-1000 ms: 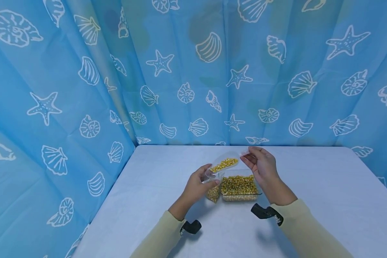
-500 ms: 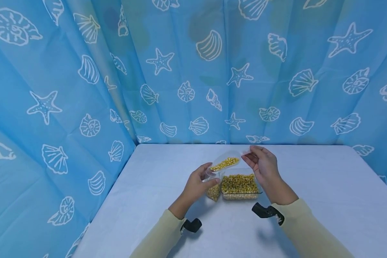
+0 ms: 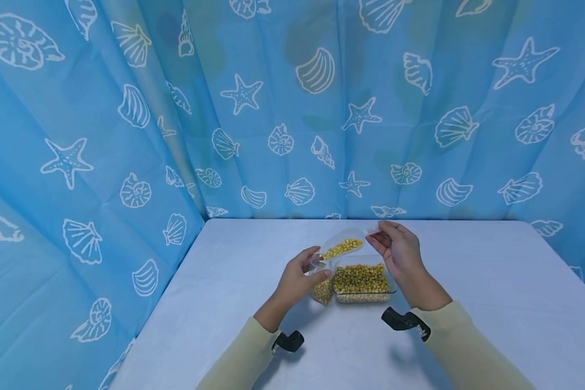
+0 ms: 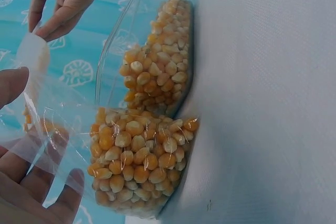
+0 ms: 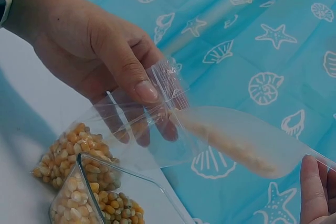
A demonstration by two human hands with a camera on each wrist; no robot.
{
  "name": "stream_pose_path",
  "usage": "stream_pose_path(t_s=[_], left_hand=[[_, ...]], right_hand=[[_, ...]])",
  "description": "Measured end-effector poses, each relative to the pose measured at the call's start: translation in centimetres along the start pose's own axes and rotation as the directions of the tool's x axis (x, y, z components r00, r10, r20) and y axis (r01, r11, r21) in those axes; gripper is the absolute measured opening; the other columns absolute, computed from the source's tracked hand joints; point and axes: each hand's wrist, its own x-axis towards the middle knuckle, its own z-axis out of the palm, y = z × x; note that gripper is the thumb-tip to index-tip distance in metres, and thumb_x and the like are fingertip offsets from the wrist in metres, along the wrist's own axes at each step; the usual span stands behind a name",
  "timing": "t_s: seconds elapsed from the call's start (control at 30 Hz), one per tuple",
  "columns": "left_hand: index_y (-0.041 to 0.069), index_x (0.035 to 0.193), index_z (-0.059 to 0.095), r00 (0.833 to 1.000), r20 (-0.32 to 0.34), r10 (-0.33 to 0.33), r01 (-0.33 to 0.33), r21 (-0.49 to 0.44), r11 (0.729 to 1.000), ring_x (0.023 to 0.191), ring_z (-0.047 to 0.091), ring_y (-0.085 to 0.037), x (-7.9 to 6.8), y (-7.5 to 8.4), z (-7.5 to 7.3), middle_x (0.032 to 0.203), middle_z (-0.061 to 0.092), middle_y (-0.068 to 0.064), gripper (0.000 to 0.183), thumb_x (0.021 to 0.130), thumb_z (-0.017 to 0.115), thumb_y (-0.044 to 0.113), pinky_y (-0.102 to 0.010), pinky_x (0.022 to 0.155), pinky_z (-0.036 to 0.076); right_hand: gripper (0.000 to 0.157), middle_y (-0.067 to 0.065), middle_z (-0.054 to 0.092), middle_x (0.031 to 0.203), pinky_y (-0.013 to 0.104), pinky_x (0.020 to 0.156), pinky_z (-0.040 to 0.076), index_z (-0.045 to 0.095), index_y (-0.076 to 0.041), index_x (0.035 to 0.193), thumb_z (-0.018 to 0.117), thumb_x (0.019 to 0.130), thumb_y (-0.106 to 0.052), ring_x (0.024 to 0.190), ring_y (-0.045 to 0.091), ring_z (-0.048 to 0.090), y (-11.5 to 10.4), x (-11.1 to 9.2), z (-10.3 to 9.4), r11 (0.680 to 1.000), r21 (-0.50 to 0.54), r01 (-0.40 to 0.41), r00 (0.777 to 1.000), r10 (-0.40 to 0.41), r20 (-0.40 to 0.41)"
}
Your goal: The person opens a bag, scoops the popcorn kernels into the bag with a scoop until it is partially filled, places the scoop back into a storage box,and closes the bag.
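My left hand (image 3: 294, 279) grips the upper part of a clear zip-top plastic bag (image 4: 142, 163), its mouth spread between thumb and fingers. Corn kernels fill the bag's bottom, which hangs low beside a glass container. Pinched by its handle end in my right hand (image 3: 400, 252) is a translucent white scoop (image 5: 236, 129). A strip of yellow kernels (image 3: 342, 247) lies along the scoop, whose tip reaches into the bag's mouth. In the right wrist view, the bag's zip strip (image 5: 170, 85) shows beside the left thumb.
The rectangular glass container (image 3: 363, 297), holding many corn kernels, stands on the white-covered table (image 3: 468, 281) right of the bag. Behind and to the left hangs a blue curtain (image 3: 273, 108) printed with shells and starfish. Each sleeve carries a black wrist mount (image 3: 290, 341).
The right hand and scoop have shifted very slightly to the right. The left hand still holds the bag in about the same place.
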Motion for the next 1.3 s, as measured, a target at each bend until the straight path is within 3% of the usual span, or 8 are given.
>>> stream_pose_path(t_s=[0.33, 0.57, 0.8, 1.03, 1.3], left_hand=[[0.021, 0.145, 0.046, 1.0, -0.008, -0.008, 0.008, 0.02, 1.0, 0.124, 0.051, -0.029, -0.02, -0.03, -0.01, 0.135, 0.056, 0.002, 0.066, 0.087, 0.075, 0.034, -0.045, 0.093, 0.048], [0.019, 0.145, 0.046, 1.0, 0.004, 0.001, -0.001, 0.001, 1.0, 0.12, 0.054, -0.024, 0.03, 0.04, 0.05, 0.13, 0.058, 0.003, 0.068, 0.086, 0.075, 0.034, -0.041, 0.089, 0.05], [0.017, 0.145, 0.046, 1.0, -0.004, 0.001, -0.001, 0.017, 1.0, 0.121, 0.054, -0.026, -0.03, 0.04, -0.13, 0.13, 0.059, 0.003, 0.069, 0.086, 0.076, 0.036, -0.042, 0.089, 0.05], [0.017, 0.146, 0.045, 1.0, -0.001, 0.007, -0.007, 0.03, 1.0, 0.124, 0.052, -0.03, -0.18, 0.11, -0.26, 0.134, 0.057, 0.002, 0.069, 0.086, 0.075, 0.036, -0.046, 0.093, 0.048], [0.021, 0.145, 0.046, 1.0, 0.0, 0.005, -0.005, 0.026, 1.0, 0.123, 0.052, -0.029, -0.09, -0.01, -0.19, 0.133, 0.058, 0.002, 0.068, 0.086, 0.076, 0.036, -0.044, 0.092, 0.049]], right_hand=[[0.014, 0.012, 0.062, 0.093, 0.034, 0.087, 0.051, 0.057, -0.003, 0.104, 0.06, 0.098, -0.015, 0.087, 0.021, 0.066, -0.07, -0.19, 0.34, 1.0, -0.014, -0.001, 1.0, 0.001, -0.015], [0.025, 0.011, 0.062, 0.093, 0.033, 0.087, 0.051, 0.053, 0.002, 0.111, 0.062, 0.097, -0.017, 0.086, 0.02, 0.066, -0.06, -0.2, 0.57, 1.0, -0.028, -0.001, 1.0, 0.001, -0.014], [0.016, 0.012, 0.062, 0.095, 0.034, 0.087, 0.051, 0.056, -0.002, 0.107, 0.06, 0.098, -0.016, 0.084, 0.019, 0.066, 0.06, -0.26, 0.7, 0.999, -0.04, -0.002, 1.0, 0.002, -0.004], [0.023, 0.01, 0.063, 0.089, 0.034, 0.086, 0.051, 0.054, 0.002, 0.109, 0.062, 0.097, -0.016, 0.082, 0.019, 0.067, -0.11, -0.3, 0.55, 1.0, -0.019, 0.017, 1.0, -0.016, 0.015], [0.017, 0.01, 0.063, 0.092, 0.034, 0.087, 0.051, 0.056, -0.002, 0.106, 0.061, 0.097, -0.016, 0.084, 0.019, 0.067, -0.02, -0.36, 0.52, 1.0, -0.027, 0.015, 1.0, -0.015, -0.004]])
